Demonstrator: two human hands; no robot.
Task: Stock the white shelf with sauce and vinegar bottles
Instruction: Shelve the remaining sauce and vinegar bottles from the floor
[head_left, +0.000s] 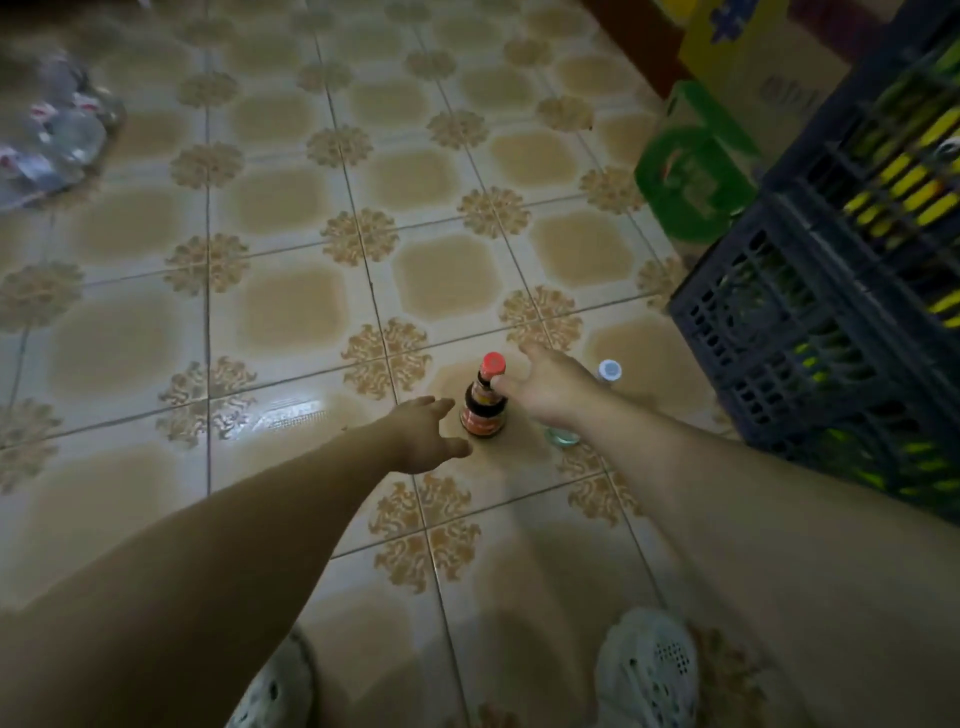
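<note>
Bare forearms, pale perforated clogs

Both forearms are uncovered down to the left hand (426, 431) and right hand (545, 387). Well behind the hands, the left shoe (280, 686) and right shoe (647, 670) are whitish moulded clogs dotted with small vent holes.

Glossy, smooth glazed floor tiles (291, 312) catching a bright reflection, dark sauce bottle (483, 410) with a shiny body, smooth red plastic cap (492, 364), transparent clear bottle (562, 436), matt dark plastic crate (779, 312) of open lattice, matt cardboard box (769, 67), perforated white rubbery-looking shoe (649, 670)
</note>
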